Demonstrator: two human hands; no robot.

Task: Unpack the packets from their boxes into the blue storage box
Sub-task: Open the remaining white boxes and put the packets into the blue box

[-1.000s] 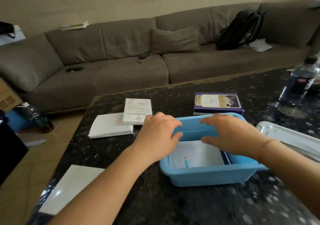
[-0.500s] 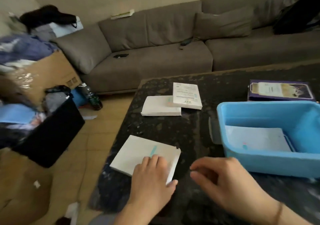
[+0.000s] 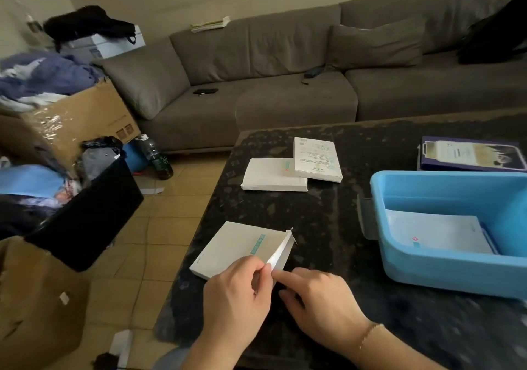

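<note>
A flat white box (image 3: 236, 248) with a teal stripe lies near the table's left front corner, its end flap (image 3: 281, 251) lifted. My left hand (image 3: 238, 292) holds the box's near corner and pinches the flap's edge. My right hand (image 3: 316, 295) touches the same flap end with its fingertips, fingers curled. The blue storage box (image 3: 445, 267) stands at the right with white packets (image 3: 436, 234) lying flat inside. Two more white boxes (image 3: 273, 174) (image 3: 316, 158) overlap further back on the table. A purple box (image 3: 470, 153) sits behind the storage box.
The dark speckled table (image 3: 322, 218) ends at its left edge just beside the box I hold. On the floor to the left stand cardboard boxes (image 3: 82, 118), a black bin (image 3: 85, 212) and a bottle (image 3: 156, 155). A grey sofa (image 3: 285, 84) runs behind.
Both hands left the blue storage box and came to the white box at the left front corner. My view swung left. The box's end flap has come up between half a second ago and now.
</note>
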